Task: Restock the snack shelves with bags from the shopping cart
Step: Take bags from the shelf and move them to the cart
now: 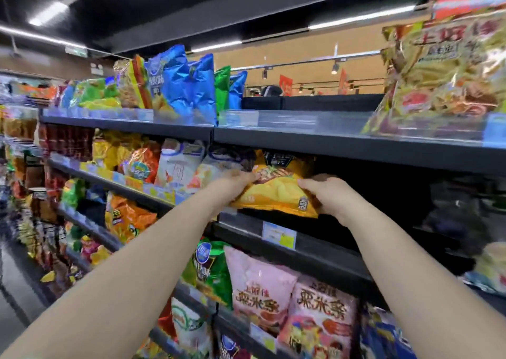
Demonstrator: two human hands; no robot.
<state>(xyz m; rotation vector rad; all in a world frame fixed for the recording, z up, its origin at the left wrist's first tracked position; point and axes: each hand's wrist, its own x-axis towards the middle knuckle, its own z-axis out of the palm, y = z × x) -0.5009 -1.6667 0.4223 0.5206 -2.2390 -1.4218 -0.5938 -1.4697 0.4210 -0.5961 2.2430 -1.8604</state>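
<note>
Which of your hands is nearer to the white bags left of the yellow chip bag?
Left. The left hand grips the left edge of the yellow chip bag, right beside the white bags; the right hand holds its right edge, farther away.

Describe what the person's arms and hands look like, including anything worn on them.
The left arm and right arm are bare from the frame's lower edge to the wrists; no sleeves show. The left hand and right hand wear no gloves. No watch, bracelet or ring is visible on either.
</note>
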